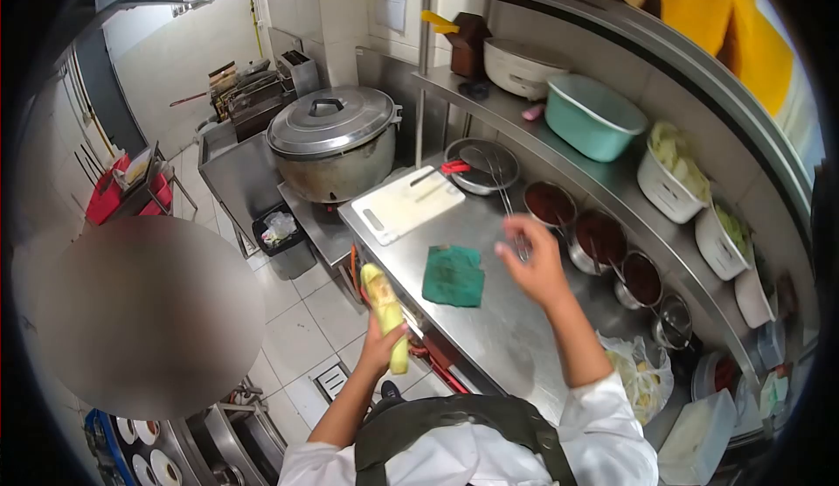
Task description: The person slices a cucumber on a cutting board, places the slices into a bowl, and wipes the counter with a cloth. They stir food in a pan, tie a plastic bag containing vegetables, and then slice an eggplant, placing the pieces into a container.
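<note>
My left hand point(381, 346) is wrapped round a long, pale yellow-green vegetable point(381, 298) with a brownish patch on its upper side, held just off the counter's front edge. Over the steel counter point(494, 333), my right hand point(535, 263) is raised with thumb and fingers apart. Its fingertips overlap the lower end of a thin metal wire utensil point(504, 193) that leans from a round pan point(482, 180). Between the hands, a folded green cloth point(453, 276) lies flat on the steel. Behind it is a white cutting board point(409, 206) with a dark strip-like item point(424, 177) on it.
A large lidded pot point(332, 145) stands beyond the board. Bowls of red sauce point(599, 237) line the counter's right side, near a plastic bag point(642, 377). Above runs a shelf with a mint-green tub point(594, 117) and white baskets point(669, 176). A bin point(284, 246) stands on the floor.
</note>
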The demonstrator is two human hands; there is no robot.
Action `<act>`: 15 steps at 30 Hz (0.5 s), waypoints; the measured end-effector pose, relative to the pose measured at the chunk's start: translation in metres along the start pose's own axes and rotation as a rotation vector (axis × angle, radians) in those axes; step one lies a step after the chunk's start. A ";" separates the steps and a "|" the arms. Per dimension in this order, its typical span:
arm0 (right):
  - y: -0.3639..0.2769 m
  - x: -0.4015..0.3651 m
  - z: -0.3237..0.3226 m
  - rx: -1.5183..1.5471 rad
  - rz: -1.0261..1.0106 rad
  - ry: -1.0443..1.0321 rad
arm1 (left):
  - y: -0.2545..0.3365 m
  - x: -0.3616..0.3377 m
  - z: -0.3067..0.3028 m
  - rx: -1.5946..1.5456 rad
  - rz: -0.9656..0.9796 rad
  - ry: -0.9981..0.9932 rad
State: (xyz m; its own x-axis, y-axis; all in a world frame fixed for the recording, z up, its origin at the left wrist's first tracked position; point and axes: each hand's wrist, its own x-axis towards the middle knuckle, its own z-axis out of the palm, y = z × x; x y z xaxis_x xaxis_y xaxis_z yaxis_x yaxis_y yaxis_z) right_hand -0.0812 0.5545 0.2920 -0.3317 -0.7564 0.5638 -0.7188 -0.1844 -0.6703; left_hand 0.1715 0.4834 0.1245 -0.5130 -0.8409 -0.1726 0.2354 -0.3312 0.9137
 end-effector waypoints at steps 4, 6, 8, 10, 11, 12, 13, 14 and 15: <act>0.058 0.170 0.055 -0.337 -0.188 0.223 | 0.011 0.012 -0.089 0.017 -0.111 0.051; 0.073 0.227 0.068 -0.479 -0.140 0.252 | 0.027 0.017 -0.113 -0.034 -0.139 0.040; 0.066 0.258 0.073 -0.690 0.090 0.241 | 0.039 0.032 -0.133 -0.082 -0.136 0.010; 0.090 0.286 0.071 -1.012 0.344 0.206 | 0.046 0.044 -0.148 -0.121 -0.123 0.004; 0.132 0.299 0.059 -1.200 0.487 0.074 | 0.044 0.053 -0.155 -0.162 -0.081 -0.016; 0.222 0.310 0.043 -1.496 0.400 0.108 | 0.054 0.057 -0.154 -0.192 -0.089 0.003; 0.193 0.302 0.043 -1.471 0.515 0.089 | 0.066 0.063 -0.153 -0.219 -0.072 -0.005; 0.216 0.308 0.024 -1.270 0.605 0.073 | 0.070 0.068 -0.158 -0.206 -0.078 -0.051; 0.192 0.305 0.028 -1.126 0.724 0.063 | 0.076 0.075 -0.161 -0.200 -0.105 -0.079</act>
State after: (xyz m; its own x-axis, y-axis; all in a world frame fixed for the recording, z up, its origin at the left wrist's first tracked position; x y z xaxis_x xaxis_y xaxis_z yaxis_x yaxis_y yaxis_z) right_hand -0.3037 0.2708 0.3222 -0.8544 -0.4280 0.2946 -0.4690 0.8793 -0.0826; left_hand 0.2833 0.3265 0.1217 -0.6044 -0.7638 -0.2265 0.3322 -0.5001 0.7997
